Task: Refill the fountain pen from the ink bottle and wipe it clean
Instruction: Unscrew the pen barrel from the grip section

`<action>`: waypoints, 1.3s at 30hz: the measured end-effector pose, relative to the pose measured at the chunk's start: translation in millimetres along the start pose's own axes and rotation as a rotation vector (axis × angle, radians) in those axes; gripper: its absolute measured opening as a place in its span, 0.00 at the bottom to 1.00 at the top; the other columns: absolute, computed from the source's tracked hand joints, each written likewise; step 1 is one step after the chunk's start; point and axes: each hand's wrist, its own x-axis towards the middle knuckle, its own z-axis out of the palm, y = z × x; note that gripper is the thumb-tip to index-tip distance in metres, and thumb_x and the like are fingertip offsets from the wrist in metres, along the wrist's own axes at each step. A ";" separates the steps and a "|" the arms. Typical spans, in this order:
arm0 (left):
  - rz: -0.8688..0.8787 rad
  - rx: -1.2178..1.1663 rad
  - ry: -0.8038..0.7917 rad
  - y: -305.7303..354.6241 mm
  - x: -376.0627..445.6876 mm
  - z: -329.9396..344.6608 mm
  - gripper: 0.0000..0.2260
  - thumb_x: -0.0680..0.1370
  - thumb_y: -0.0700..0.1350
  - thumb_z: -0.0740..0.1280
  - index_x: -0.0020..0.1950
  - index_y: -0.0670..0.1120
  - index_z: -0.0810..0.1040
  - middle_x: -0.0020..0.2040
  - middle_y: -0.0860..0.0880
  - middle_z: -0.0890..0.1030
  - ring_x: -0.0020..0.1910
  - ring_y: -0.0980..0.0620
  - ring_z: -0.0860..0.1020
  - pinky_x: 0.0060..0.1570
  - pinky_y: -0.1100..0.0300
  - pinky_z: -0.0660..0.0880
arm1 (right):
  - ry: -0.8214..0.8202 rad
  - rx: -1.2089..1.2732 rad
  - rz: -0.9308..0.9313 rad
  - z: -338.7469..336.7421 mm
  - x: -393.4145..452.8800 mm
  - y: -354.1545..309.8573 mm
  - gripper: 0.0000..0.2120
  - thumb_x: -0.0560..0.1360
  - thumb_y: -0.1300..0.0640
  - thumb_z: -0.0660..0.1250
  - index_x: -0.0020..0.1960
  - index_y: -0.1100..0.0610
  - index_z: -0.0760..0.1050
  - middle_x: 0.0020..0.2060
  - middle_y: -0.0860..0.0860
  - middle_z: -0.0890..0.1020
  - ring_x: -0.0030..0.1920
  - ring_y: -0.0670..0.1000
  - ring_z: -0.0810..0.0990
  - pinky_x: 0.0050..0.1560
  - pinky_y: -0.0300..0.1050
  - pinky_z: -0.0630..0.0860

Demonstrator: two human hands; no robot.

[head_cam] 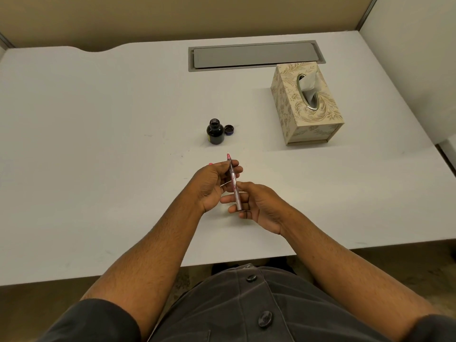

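The fountain pen (233, 184) is held above the smooth white desk (98, 144), on the near side of the ink bottle (215, 132), with its slim translucent barrel running lengthwise away from the person and the fine pointed nib aimed toward the bottle. The left hand (214, 184) forms a grip clamped on the front section, fingers curled round the pen just behind the pink collar. The right hand (256, 206) forms a grip clamped on the rear end of the barrel, thumb on top and fingers beneath.

The ink bottle is small, round and of dark glass, standing upright with its threaded neck uncovered. Its round screw cap (229, 129) lies on the desk just right of the bottle, hollow side up. Farther right of the bottle stands a rectangular tissue box (306, 104) covered in cream fabric with a leaf pattern; a white tissue projects from its oval metal-rimmed slot. Beyond the bottle, a flat grey rectangular hatch (256, 56) is recessed in the desk.
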 end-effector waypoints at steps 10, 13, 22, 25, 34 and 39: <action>0.014 -0.023 -0.018 -0.9 -0.8 0.3 0.09 0.81 0.41 0.60 0.50 0.41 0.80 0.44 0.45 0.83 0.48 0.50 0.80 0.52 0.58 0.75 | 0.022 -0.063 -0.012 -1.4 -0.9 2.5 0.11 0.79 0.53 0.63 0.54 0.59 0.77 0.49 0.58 0.86 0.41 0.51 0.83 0.44 0.45 0.74; 0.015 -0.019 -0.016 -0.5 -0.3 0.3 0.09 0.81 0.41 0.61 0.50 0.41 0.80 0.43 0.46 0.84 0.48 0.50 0.80 0.53 0.58 0.75 | 0.035 -0.066 -0.003 -0.2 -0.8 2.9 0.22 0.74 0.43 0.68 0.57 0.59 0.75 0.49 0.57 0.86 0.41 0.50 0.82 0.43 0.44 0.74; 0.012 -0.015 -0.009 -1.7 -0.3 1.7 0.09 0.81 0.42 0.61 0.51 0.42 0.80 0.44 0.46 0.84 0.48 0.51 0.80 0.52 0.57 0.75 | -0.005 0.043 0.003 0.9 -5.7 2.5 0.15 0.82 0.53 0.56 0.57 0.60 0.77 0.51 0.60 0.85 0.40 0.52 0.82 0.43 0.44 0.74; 0.020 -0.028 -0.005 -1.6 -0.4 2.1 0.09 0.80 0.41 0.61 0.52 0.40 0.80 0.45 0.45 0.83 0.48 0.50 0.80 0.50 0.59 0.75 | 0.035 0.029 -0.018 2.0 -5.8 3.6 0.09 0.79 0.52 0.63 0.55 0.57 0.75 0.51 0.60 0.85 0.40 0.52 0.83 0.41 0.44 0.75; 0.012 -0.042 0.000 -4.3 -1.2 0.1 0.09 0.81 0.41 0.61 0.52 0.41 0.80 0.45 0.44 0.83 0.49 0.50 0.80 0.53 0.57 0.75 | 0.027 0.019 -0.002 5.6 -9.3 2.5 0.10 0.81 0.55 0.57 0.55 0.58 0.74 0.51 0.60 0.85 0.39 0.53 0.83 0.38 0.44 0.75; 0.014 -0.026 0.011 -2.5 -1.7 -0.3 0.09 0.80 0.42 0.61 0.54 0.40 0.80 0.45 0.45 0.84 0.50 0.49 0.80 0.52 0.57 0.75 | 0.031 0.028 0.012 8.1 -9.5 2.4 0.13 0.80 0.49 0.61 0.59 0.55 0.73 0.50 0.59 0.85 0.38 0.54 0.83 0.37 0.44 0.76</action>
